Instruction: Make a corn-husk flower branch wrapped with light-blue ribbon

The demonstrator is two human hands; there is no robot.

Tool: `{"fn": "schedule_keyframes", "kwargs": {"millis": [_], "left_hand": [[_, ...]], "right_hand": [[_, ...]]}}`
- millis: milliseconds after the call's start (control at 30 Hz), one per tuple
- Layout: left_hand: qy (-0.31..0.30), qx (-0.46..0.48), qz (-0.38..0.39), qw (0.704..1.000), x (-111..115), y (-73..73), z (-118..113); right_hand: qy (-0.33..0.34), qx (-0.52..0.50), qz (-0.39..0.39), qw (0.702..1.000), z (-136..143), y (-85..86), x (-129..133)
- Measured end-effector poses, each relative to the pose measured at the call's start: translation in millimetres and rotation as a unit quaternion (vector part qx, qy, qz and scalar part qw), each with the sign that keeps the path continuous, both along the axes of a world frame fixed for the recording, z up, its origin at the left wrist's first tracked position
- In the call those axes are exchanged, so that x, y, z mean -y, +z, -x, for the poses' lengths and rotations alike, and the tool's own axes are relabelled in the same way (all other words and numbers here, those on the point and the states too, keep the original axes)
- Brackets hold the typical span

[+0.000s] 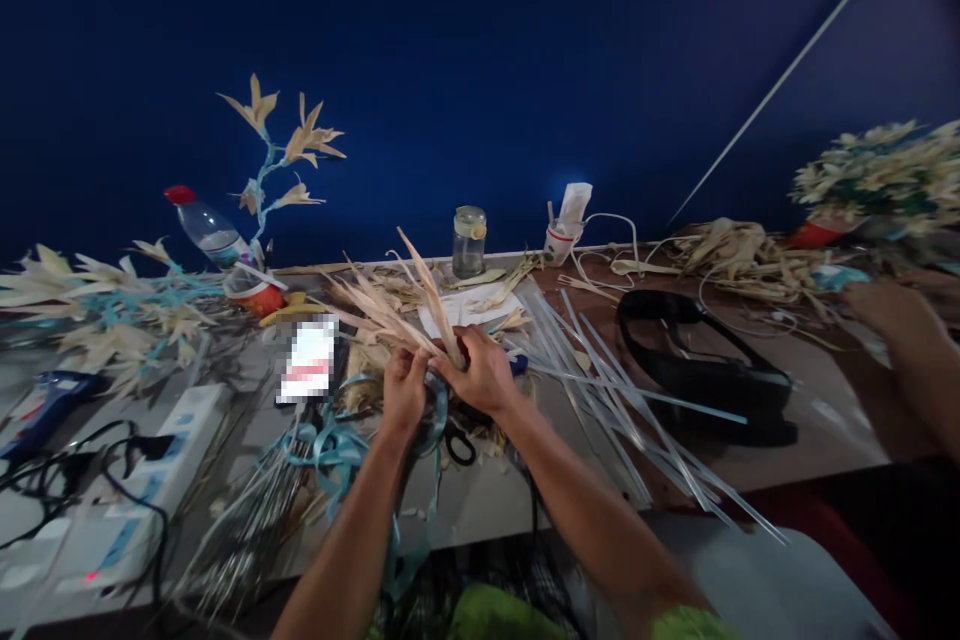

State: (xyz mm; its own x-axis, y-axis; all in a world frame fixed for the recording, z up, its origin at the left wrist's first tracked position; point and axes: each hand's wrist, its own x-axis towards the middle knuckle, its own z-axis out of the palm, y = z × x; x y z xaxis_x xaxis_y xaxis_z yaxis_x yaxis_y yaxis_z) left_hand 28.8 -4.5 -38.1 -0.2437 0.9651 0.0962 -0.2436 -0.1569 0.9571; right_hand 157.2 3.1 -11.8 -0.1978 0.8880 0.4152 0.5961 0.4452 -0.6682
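Both my hands are together at the middle of the table, holding pale dried husk strips [375, 315] that fan up and to the left. My left hand [405, 385] is closed in a pinch at the base of the strips. Just right of it, my right hand [480, 370] has its fingers wrapped round a tall pointed husk piece [431, 295]. Light blue ribbon [330, 450] lies in loops left of my left wrist. Black scissor handles [459, 445] show below my hands. A bundle of thin wires [251, 510] lies at the lower left.
Clear plastic rods [630, 400] and a black headset [705, 370] lie to the right. A glass jar [469, 242] and white cup [562, 242] stand behind. Left are husk flowers [112, 305], a phone [308, 360] and a power strip [169, 470]. Another person's hand [885, 310] is at far right.
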Motion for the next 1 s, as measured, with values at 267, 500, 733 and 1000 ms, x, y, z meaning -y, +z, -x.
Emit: {"fn": "schedule_keyframes", "kwargs": {"millis": [267,500,733,1000], "left_hand": [[-0.045,0.131,-0.003,0.990,1.0,2.1,-4.8],[-0.101,0.192,-0.036,0.975,7.9,22.5,-10.3],[-0.145,0.363,-0.005,0.921,2.3,26.5,0.6],[-0.111,0.386,0.015,0.916,-3.1,20.7,9.3]], "right_hand": [[-0.004,-0.196,0.088,0.977,0.7,-14.7,-16.1],[-0.021,-0.395,0.169,0.903,1.8,-15.9,-22.7],[0.073,-0.552,0.322,0.765,4.1,-10.1,-17.3],[0.104,-0.584,0.291,0.751,-9.2,-2.5,-18.0]]}}
